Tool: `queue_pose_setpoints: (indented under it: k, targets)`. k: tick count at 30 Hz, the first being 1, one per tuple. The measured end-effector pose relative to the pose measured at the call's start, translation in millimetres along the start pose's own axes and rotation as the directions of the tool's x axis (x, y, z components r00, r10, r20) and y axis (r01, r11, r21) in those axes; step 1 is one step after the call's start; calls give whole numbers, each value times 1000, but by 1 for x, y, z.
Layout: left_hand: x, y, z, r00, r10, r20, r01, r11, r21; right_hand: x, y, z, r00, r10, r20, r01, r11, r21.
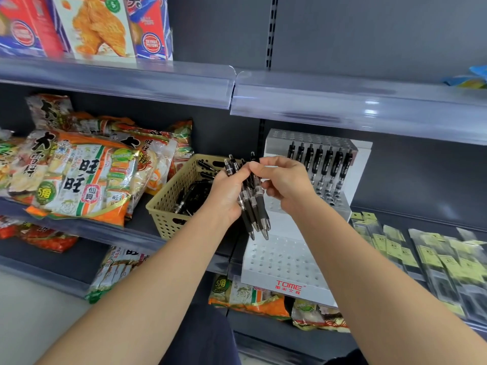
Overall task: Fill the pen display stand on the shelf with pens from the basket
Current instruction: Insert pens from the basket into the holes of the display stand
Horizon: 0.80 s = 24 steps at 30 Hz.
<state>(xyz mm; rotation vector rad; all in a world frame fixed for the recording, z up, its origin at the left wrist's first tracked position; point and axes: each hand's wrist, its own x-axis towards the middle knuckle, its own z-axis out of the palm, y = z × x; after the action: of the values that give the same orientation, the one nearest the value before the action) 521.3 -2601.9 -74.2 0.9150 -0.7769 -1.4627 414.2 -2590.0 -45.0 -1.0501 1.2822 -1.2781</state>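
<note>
Left hand [226,196]: curled round a bundle of pens [255,206], gripping it about mid-barrel, in front of the stand and just right of the basket.
Bundle of pens: black, several held together, clicker ends up and metal tips down, slightly tilted; tips hanging above the lower tier of the stand, apart from it.
Right hand [286,180]: thumb and fingertips pinching the upper end of one pen in the bundle, close against the left fingers.
Pen display stand [279,262]: white and stepped, standing on the shelf right of the basket; red TOME lettering on the front; rows of open holes on the lower tier.
Row of pens [319,162]: seven black pens upright side by side in the top tier of the stand, tips down.
Basket [163,206]: beige and perforated, on the shelf between the snack bags and the stand; loose pens [189,196], also black, lying inside.
Shelf [92,227]: dark, with a clear strip along its front edge.
Snack bags [79,177]: orange and white, piled left of the basket.
Boxes [97,25]: upright on the shelf above, at the left.
Packets [434,259]: clear with yellow labels, laid in rows right of the stand.
</note>
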Motion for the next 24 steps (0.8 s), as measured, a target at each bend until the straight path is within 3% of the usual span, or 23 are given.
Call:
queue_pose_setpoints:
  k: [6,11,24]
  targets:
    - [-2,-8,14,999,22,-44,-22,1000,11,1,-6,-18,994,109,15,-110,991,81]
    - [-4,-11,20,999,11,-39,-10,1000,28,1,-11,-30,986,151,76,-153,988,18]
    - [-1,-9,17,990,-98,-100,78,979,-188,15,-32,-44,973,-153,-171,160,987,29]
